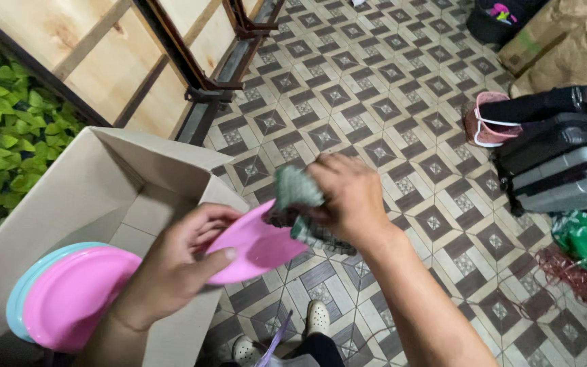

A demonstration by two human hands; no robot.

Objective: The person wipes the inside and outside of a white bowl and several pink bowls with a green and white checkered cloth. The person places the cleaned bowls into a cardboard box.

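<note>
While the left hand [181,261] grips a pink plastic plate [256,246] above the near right corner of the open cardboard box [96,183], the right hand [348,194] presses a bunched grey-green cloth [297,197] against it. Inside the box lie a pink plate [73,295] over a light blue plate [18,292].
</note>
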